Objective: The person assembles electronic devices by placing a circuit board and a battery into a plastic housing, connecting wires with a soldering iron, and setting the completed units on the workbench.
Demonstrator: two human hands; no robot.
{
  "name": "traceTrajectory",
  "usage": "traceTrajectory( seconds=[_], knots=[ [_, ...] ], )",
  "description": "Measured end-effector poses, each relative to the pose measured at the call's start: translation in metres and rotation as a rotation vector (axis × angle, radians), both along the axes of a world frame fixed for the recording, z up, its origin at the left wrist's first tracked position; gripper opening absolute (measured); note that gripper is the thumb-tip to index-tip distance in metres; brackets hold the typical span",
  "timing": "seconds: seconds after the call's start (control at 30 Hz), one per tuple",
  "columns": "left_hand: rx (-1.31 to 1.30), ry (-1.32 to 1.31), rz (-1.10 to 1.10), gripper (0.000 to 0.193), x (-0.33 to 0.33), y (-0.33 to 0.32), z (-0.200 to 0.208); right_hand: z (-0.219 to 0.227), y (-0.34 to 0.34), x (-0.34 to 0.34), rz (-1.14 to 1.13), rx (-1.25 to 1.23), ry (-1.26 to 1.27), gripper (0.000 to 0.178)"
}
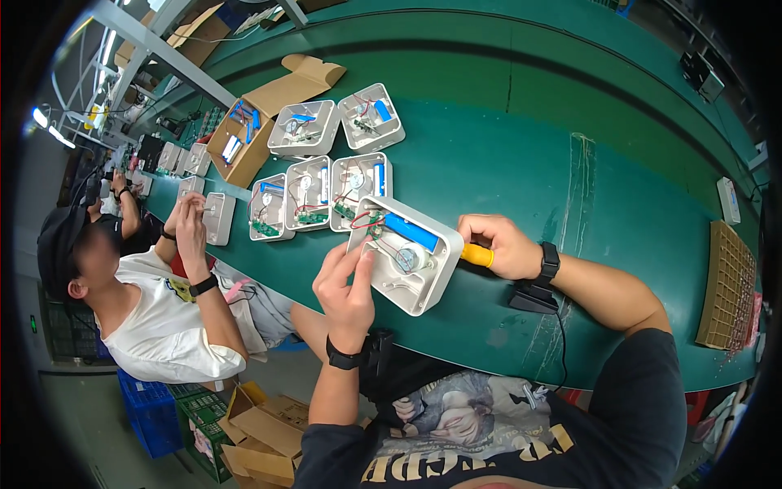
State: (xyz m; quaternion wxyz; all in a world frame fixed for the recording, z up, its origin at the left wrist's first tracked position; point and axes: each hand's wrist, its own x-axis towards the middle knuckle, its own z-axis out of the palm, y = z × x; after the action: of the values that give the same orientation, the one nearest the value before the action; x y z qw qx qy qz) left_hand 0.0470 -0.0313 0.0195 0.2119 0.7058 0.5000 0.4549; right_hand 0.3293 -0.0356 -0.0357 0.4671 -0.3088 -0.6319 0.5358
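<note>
A white plastic housing (436,285) is tilted up over the bench, its inside facing me. My left hand (346,289) grips its left edge, thumb at the rim. Inside sit a blue cylindrical battery (410,231), a round white part (410,259), and a small green circuit board (375,224) with red wires near my left fingertips. My right hand (507,248) is closed round a yellow handle (477,255) at the housing's right wall. The handle's far end is hidden, so I cannot tell what kind of tool it is.
Several similar housings (308,183) with batteries and boards stand beyond on the green bench (521,179). Behind them is a cardboard box (248,159) of batteries. A co-worker (163,301) sits at left. A brown compartment tray (725,285) lies far right; a black device (533,298) sits below my right wrist.
</note>
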Motion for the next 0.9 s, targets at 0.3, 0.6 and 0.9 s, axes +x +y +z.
traceTrajectory(
  seconds=[0.3, 0.6, 0.9],
  knots=[
    [0.004, 0.020, -0.015, 0.021, -0.006, -0.001, -0.005, -0.004, 0.002, 0.006, 0.107, 0.020, -0.070, 0.025],
    [0.025, 0.040, -0.046, 0.019, -0.006, -0.008, -0.002, -0.008, 0.000, 0.019, 0.239, -0.110, -0.044, 0.026],
    [0.171, 0.246, 0.018, 0.014, -0.005, -0.036, 0.000, 0.025, -0.007, 0.003, 0.305, -0.419, 0.173, 0.036]
  ],
)
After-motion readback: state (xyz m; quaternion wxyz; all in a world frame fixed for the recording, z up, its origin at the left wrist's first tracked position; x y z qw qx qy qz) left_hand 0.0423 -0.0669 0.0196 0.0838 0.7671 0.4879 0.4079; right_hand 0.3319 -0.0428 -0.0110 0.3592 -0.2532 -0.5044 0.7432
